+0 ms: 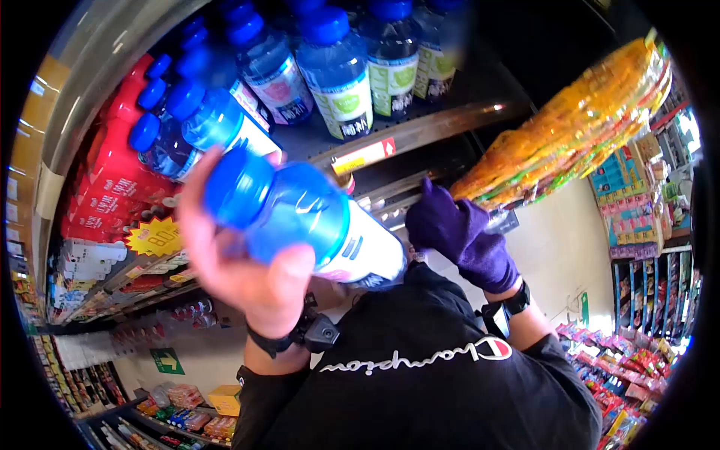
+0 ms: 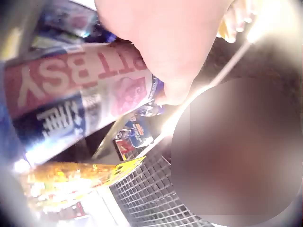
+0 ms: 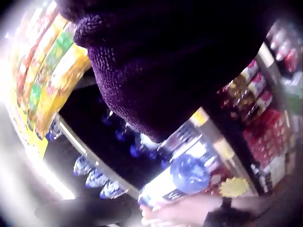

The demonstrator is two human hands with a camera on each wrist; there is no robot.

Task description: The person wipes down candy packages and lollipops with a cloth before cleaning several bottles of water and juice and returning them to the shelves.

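Note:
My bare left hand [image 1: 251, 285] grips a drink bottle [image 1: 311, 206] with a blue cap, tilted in front of the shelf. In the left wrist view, this bottle [image 2: 78, 82] shows a pink and dark blue label, with the hand [image 2: 165, 42] at one end of it. On my right hand [image 1: 465, 236] is a purple knitted glove. Its fingers hold the lower end of a long, shiny orange-yellow packet [image 1: 562, 131] with green and red patches, raised to the right. The glove [image 3: 137, 71] fills the top of the right wrist view, hiding the fingers.
Several similar blue-capped bottles [image 1: 337, 82] stand on the shelf above, behind a rail with a price tag [image 1: 364, 156]. Red packs [image 1: 112, 184] and a yellow star-shaped price sign [image 1: 154, 236] are at left. Colourful packets [image 1: 622, 375] lie at lower right.

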